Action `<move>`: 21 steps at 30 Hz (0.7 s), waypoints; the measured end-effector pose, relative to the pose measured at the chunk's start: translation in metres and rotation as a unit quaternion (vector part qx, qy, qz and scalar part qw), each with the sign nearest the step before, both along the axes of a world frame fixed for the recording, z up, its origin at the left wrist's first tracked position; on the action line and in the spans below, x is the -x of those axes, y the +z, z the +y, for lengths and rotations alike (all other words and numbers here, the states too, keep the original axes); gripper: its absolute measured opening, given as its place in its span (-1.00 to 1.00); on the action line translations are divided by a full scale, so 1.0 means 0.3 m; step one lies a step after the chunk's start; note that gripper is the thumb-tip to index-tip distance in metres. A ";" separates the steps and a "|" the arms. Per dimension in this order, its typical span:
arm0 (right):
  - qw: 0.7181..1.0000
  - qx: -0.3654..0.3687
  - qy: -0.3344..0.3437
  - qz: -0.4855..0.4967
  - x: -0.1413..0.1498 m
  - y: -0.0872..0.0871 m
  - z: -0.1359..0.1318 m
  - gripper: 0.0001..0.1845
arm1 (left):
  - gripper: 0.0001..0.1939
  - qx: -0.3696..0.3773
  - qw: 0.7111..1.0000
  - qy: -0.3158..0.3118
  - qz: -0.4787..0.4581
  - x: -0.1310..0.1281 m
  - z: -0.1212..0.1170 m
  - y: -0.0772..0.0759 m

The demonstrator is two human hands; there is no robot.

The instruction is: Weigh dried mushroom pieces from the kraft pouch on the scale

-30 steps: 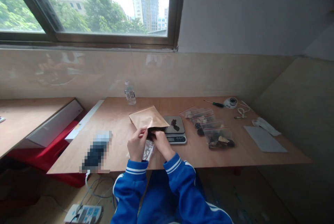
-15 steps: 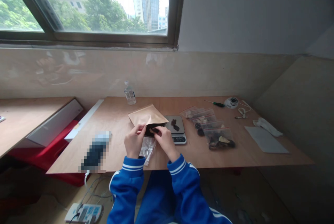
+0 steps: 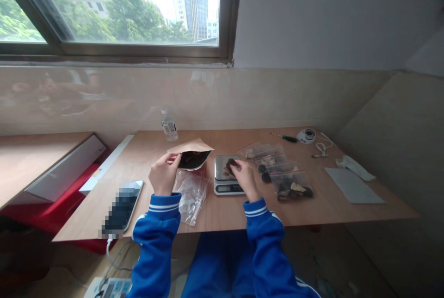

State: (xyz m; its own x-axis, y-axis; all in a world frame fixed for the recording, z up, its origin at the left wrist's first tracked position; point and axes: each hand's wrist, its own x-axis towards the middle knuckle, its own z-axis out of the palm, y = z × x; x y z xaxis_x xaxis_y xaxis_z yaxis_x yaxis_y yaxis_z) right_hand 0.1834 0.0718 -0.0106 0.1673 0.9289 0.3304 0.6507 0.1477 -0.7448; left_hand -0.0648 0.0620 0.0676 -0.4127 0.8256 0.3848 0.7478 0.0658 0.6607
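My left hand point(image 3: 164, 174) is closed on the near left edge of a brown kraft paper pouch point(image 3: 192, 146). The pouch's mouth gapes toward me and shows dark dried pieces inside. Over the steel plate of a small digital scale point(image 3: 221, 168), my right hand point(image 3: 245, 176) pinches a dark brown dried piece point(image 3: 231, 164). Brown bits lie on the plate under it; whether the held piece touches them I cannot tell. Clear plastic bags point(image 3: 190, 196) lie flat on the table below the pouch. The scale's display shows, but its digits are too small to read.
Several zip bags of dried pieces point(image 3: 294, 187) lie right of the scale. Farther back are a screwdriver point(image 3: 289, 139), a white dome camera point(image 3: 306, 136) and a water bottle point(image 3: 169, 127). A charging phone point(image 3: 123, 207) lies left; a white sheet point(image 3: 354, 186) lies right.
My right hand has left the pouch's mouth and moved right to the scale, where it pinches a dark piece. My left hand has shifted left with the pouch, uncovering more of the plastic bags.
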 end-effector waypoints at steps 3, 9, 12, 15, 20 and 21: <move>0.998 -0.021 -0.037 -0.052 -0.036 -0.038 0.027 -0.71 | -0.75 -0.014 1.000 -0.004 -0.022 0.020 -0.002 -0.008; 0.989 0.045 -0.002 -0.140 -0.102 -0.085 0.041 -0.62 | -0.73 -0.015 0.999 -0.011 -0.036 0.025 -0.011 -0.024; 0.992 0.019 -0.001 -0.121 -0.077 -0.095 -0.022 -0.56 | -0.73 -0.014 0.999 -0.019 -0.045 0.026 -0.012 -0.038; 0.995 -0.069 -0.002 -0.071 0.026 -0.085 -0.134 -0.57 | -0.71 -0.012 0.998 -0.026 -0.059 0.030 -0.020 -0.068; 0.971 -0.104 0.216 -0.023 0.284 -0.008 -0.257 -0.51 | -0.74 0.007 0.999 -0.022 -0.047 0.021 -0.061 -0.126; 0.963 -0.099 0.248 -0.032 0.328 0.010 -0.255 -0.47 | -0.75 0.006 0.999 -0.022 -0.044 0.018 -0.072 -0.135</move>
